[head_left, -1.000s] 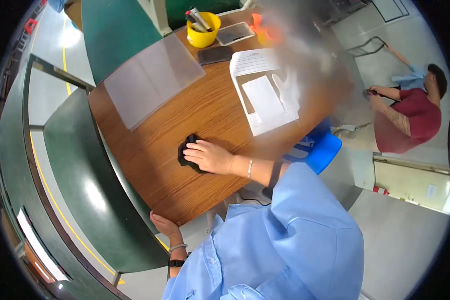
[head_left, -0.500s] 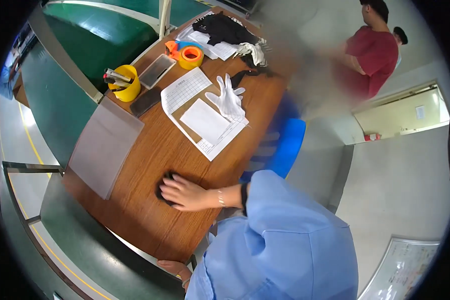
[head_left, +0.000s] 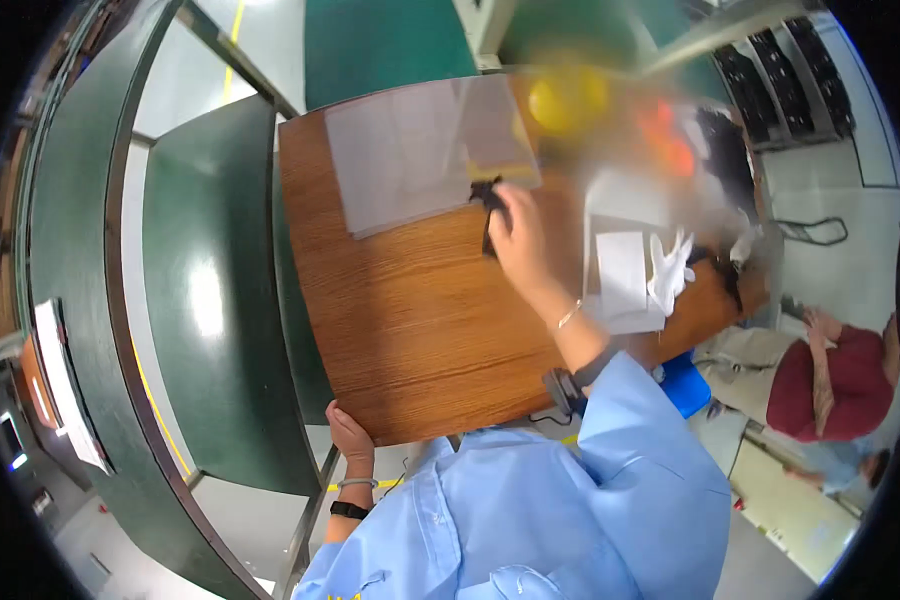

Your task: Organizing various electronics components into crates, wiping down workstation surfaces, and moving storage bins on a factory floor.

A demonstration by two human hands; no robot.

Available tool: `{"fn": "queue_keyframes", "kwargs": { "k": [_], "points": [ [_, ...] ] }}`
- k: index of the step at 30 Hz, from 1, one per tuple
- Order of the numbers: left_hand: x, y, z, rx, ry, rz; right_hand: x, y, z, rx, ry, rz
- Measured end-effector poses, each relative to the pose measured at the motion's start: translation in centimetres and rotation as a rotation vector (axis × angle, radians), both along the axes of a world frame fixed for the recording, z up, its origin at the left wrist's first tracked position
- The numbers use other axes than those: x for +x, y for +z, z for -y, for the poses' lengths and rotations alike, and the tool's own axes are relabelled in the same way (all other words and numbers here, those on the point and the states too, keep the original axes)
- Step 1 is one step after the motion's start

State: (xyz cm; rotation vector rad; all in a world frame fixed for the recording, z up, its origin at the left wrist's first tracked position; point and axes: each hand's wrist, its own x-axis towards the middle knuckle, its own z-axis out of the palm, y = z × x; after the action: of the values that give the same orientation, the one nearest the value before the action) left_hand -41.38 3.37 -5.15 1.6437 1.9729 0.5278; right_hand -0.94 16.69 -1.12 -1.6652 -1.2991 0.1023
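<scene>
My right hand (head_left: 520,240) is closed on a bunched black cloth (head_left: 487,205) and presses it on the brown wooden table (head_left: 420,320). The cloth lies against the near edge of the clear plastic sheets (head_left: 400,160); part of it is hidden under my fingers. At the table's near left corner, my left hand (head_left: 351,432) is curled on the edge, its fingers partly hidden. To the right of my right hand lie printed papers with a white sheet (head_left: 622,270) on top and a white glove (head_left: 669,272).
A blurred yellow cup (head_left: 567,100) and blurred orange items (head_left: 665,135) stand at the back. Dark cloths (head_left: 725,155) lie at the far right. Beside the table are green surfaces (head_left: 210,290), a blue stool (head_left: 685,385) and a person in a maroon shirt (head_left: 835,385).
The view has turned. My right hand has slid the black cloth across the table from near the middle to the edge of the plastic sheets. The left hand stays at the table's edge.
</scene>
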Motion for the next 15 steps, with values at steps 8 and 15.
{"fn": "queue_keyframes", "kwargs": {
  "k": [8,15],
  "points": [
    [-0.2,-0.5,0.4,0.026,-0.009,-0.037,-6.3,-2.9,-14.1,-0.271,0.283,0.249],
    [0.6,0.5,-0.6,-0.046,0.018,0.022,-6.0,-1.5,-18.5,0.010,0.568,0.394]
  ]
}}
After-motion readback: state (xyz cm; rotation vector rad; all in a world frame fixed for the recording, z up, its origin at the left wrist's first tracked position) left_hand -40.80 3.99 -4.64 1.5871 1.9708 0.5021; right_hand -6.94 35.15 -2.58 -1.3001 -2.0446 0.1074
